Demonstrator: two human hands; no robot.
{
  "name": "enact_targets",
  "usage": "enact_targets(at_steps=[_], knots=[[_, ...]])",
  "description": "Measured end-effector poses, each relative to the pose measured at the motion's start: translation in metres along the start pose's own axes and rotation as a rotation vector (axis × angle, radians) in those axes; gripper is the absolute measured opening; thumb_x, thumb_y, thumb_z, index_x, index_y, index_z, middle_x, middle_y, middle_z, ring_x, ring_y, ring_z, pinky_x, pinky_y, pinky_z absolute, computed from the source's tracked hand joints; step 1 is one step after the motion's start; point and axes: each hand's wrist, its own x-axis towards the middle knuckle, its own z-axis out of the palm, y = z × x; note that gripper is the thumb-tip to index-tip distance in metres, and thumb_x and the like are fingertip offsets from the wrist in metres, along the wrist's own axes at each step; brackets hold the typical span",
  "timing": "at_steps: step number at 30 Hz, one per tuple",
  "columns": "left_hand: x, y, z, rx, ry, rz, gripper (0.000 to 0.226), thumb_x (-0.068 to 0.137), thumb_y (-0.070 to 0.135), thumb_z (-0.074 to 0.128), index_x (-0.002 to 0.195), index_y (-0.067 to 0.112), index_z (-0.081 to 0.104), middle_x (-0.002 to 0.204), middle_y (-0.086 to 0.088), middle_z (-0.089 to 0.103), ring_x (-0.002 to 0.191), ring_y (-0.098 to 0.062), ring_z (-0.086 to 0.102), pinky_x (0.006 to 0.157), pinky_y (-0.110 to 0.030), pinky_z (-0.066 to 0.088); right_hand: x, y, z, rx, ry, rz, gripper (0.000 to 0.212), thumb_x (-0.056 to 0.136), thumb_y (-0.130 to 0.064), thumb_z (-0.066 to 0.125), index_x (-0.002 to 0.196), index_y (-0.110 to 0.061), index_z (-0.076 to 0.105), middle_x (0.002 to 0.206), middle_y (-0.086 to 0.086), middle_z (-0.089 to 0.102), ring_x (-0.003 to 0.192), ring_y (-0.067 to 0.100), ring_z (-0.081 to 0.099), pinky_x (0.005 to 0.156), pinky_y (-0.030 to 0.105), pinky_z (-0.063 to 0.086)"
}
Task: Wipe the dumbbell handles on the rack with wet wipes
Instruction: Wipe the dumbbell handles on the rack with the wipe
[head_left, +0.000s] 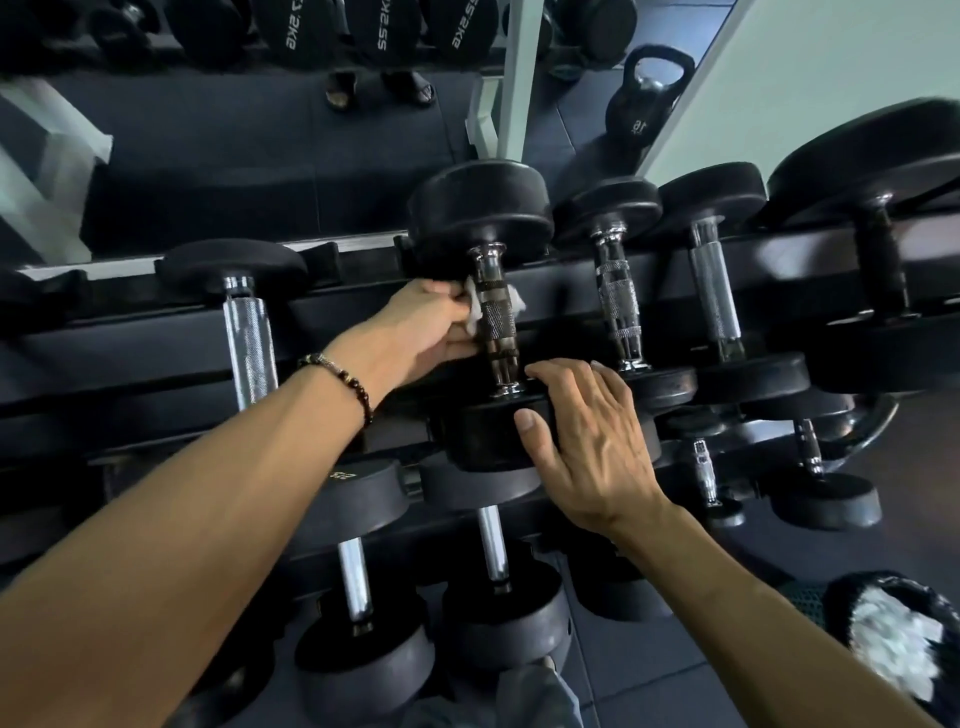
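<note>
- A person's left hand (423, 325) is pinching a white wet wipe (474, 312) against the knurled handle (496, 319) of a black dumbbell (480, 218) at the centre of the frame, fingers curled round the cloth.
- The right hand (584, 441) is resting on the dumbbell's near weight head (483, 434), fingers spread and fairly straight, holding nothing.
- The dumbbell is lying on the upper tier of the rack (156, 338), with neighbouring chrome handles (618, 301) to its right.
- A beaded bracelet (345, 376) is circling the left wrist.
- At lower right, a black-lined bin (852, 597) is holding what appear to be used white wipes (893, 639).
- A kettlebell (644, 98) is sitting at upper right.
</note>
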Motion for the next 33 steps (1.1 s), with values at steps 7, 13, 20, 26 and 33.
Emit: enact_targets(at_steps=[7,13,20,26,33], knots=[[-0.012,-0.009,-0.009,0.496,-0.087,-0.022,0.023,0.092,-0.003,0.058,0.103,0.011,0.072,0.09,-0.004,0.07,0.084,-0.013,0.063,0.074,-0.021,0.054,0.0,-0.002,0.003,0.024,0.038,0.017,0.046,0.098,-0.047,0.034,0.121,-0.012,0.055,0.119,0.002,0.06,0.111,0.021,0.057,0.11,0.037,0.026],[-0.015,-0.018,-0.003,0.451,-0.156,-0.049,0.038,0.085,-0.019,0.049,0.087,0.012,0.071,0.081,-0.004,0.07,0.073,-0.01,0.064,0.057,-0.016,0.047,0.001,-0.002,0.003,0.044,0.035,0.025,0.046,0.097,-0.047,0.035,0.12,-0.013,0.056,0.118,0.001,0.06,0.11,0.021,0.057,0.11,0.037,0.026],[-0.008,-0.014,-0.001,0.112,-0.029,-0.012,0.042,0.085,-0.02,0.049,0.101,0.01,0.073,0.097,-0.01,0.074,0.092,-0.02,0.069,0.082,-0.024,0.054,0.0,-0.003,0.002,0.055,0.051,0.03,0.046,0.097,-0.048,0.035,0.119,-0.013,0.056,0.117,0.001,0.06,0.108,0.021,0.058,0.11,0.035,0.025],[-0.018,-0.014,-0.01,0.404,-0.226,-0.138,0.038,0.087,-0.02,0.046,0.1,0.005,0.071,0.091,-0.006,0.073,0.074,-0.008,0.067,0.06,-0.016,0.051,-0.001,-0.003,0.002,0.049,0.045,0.029,0.047,0.097,-0.048,0.034,0.119,-0.013,0.057,0.114,0.001,0.061,0.107,0.021,0.058,0.109,0.037,0.027],[-0.013,-0.009,-0.003,0.058,-0.033,-0.015,0.023,0.091,-0.009,0.053,0.101,0.004,0.069,0.087,-0.003,0.074,0.073,-0.008,0.064,0.067,-0.021,0.047,-0.001,-0.002,0.004,0.054,0.058,0.029,0.046,0.098,-0.049,0.034,0.118,-0.014,0.057,0.114,0.0,0.061,0.105,0.02,0.058,0.109,0.036,0.026]])
